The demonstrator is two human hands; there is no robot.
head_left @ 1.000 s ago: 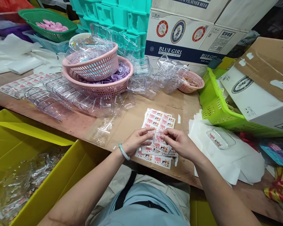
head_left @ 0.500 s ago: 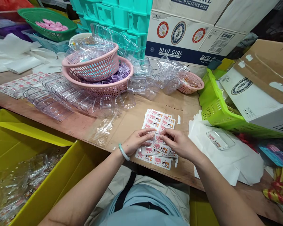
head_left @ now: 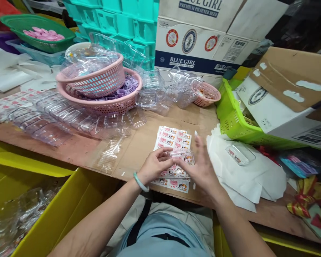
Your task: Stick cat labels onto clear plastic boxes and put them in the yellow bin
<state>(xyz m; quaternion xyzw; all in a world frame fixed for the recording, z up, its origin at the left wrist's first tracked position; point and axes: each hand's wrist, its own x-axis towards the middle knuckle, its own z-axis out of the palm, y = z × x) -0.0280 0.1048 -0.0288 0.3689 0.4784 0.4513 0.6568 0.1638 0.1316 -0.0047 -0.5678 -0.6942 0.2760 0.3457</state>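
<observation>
Sheets of cat stickers (head_left: 173, 137) lie in a small stack on the cardboard at the table's front. Above them, my left hand (head_left: 156, 162) has its fingers curled round the left end of a small clear plastic case (head_left: 186, 154). My right hand (head_left: 200, 166) is at the case's right side, its fingers raised and spread, slightly blurred, the thumb reaching toward the left hand's fingertips. To the right, another clear case with a cat sticker (head_left: 239, 155) rests on white backing paper (head_left: 240, 182).
Pink baskets (head_left: 96, 103) with purple pieces and clear cases stand back left, with a row of clear cases (head_left: 56, 114) before them. A lime basket (head_left: 232, 117) holds a carton at right. Yellow bin (head_left: 53, 207) at lower left; Blue Girl cartons (head_left: 189, 43) behind.
My right hand has opened from a pinch, its fingers lifting and spreading. The clear case between the hands shows more plainly. The camera view has shifted a little to the right.
</observation>
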